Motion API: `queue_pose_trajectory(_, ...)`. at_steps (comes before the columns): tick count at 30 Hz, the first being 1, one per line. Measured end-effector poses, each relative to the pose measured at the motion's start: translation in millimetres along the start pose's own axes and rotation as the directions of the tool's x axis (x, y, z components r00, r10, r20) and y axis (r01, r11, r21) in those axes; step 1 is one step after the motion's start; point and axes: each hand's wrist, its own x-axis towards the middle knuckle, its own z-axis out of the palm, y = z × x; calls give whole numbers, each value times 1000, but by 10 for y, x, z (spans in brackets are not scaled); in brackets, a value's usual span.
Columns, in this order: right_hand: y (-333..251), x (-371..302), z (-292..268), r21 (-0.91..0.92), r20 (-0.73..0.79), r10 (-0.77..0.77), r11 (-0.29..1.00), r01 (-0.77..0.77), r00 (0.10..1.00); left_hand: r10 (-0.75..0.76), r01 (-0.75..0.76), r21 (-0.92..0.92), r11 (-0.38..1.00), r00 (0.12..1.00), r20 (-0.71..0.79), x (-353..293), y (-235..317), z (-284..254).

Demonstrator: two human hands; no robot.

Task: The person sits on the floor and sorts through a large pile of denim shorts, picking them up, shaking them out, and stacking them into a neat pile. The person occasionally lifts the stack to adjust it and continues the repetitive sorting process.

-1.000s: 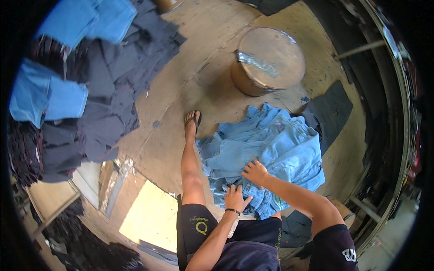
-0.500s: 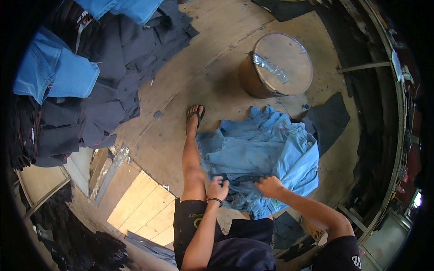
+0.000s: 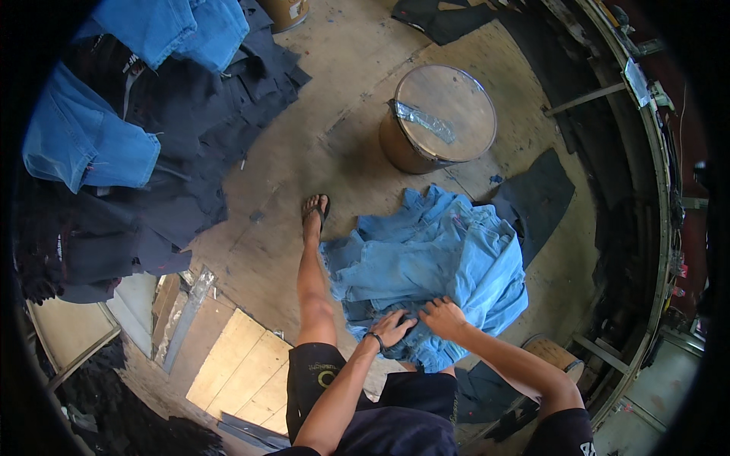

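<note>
A heap of light blue denim garments (image 3: 411,262) lies crumpled on the floor in front of me, between my legs. My left hand (image 3: 391,330), with a dark band at its wrist, is closed on the denim at the heap's near side, beside a small dark fold. Just right of it, my right hand (image 3: 443,318) pinches the same denim with bent fingers. The fingertips of both hands nearly meet, and the cloth under them is partly hidden.
Beyond the heap stands a brown drum (image 3: 445,114) with silvery tape on its lid. Dark fabric pieces (image 3: 190,114) and blue denim (image 3: 91,137) pile up at the left. A dark cloth piece (image 3: 536,201) lies right of the heap. Another round container (image 3: 553,357) stands near my right elbow.
My left hand has come down and right onto the denim, close to my right hand. My right hand has shifted slightly left. The whole view has also shifted a little.
</note>
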Motion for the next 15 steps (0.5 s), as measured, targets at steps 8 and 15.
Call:
queue_pose_trajectory(8, -54, 240, -52, -285, -257, -115, 958, 38, 960, -364, 349, -110, 931, 911, -194, -120, -304, 64)
queue_pose_trajectory(15, -149, 96, -113, -271, -250, -239, 948, 169, 938, -464, 478, -80, 875, 874, 142, 9, -347, 59)
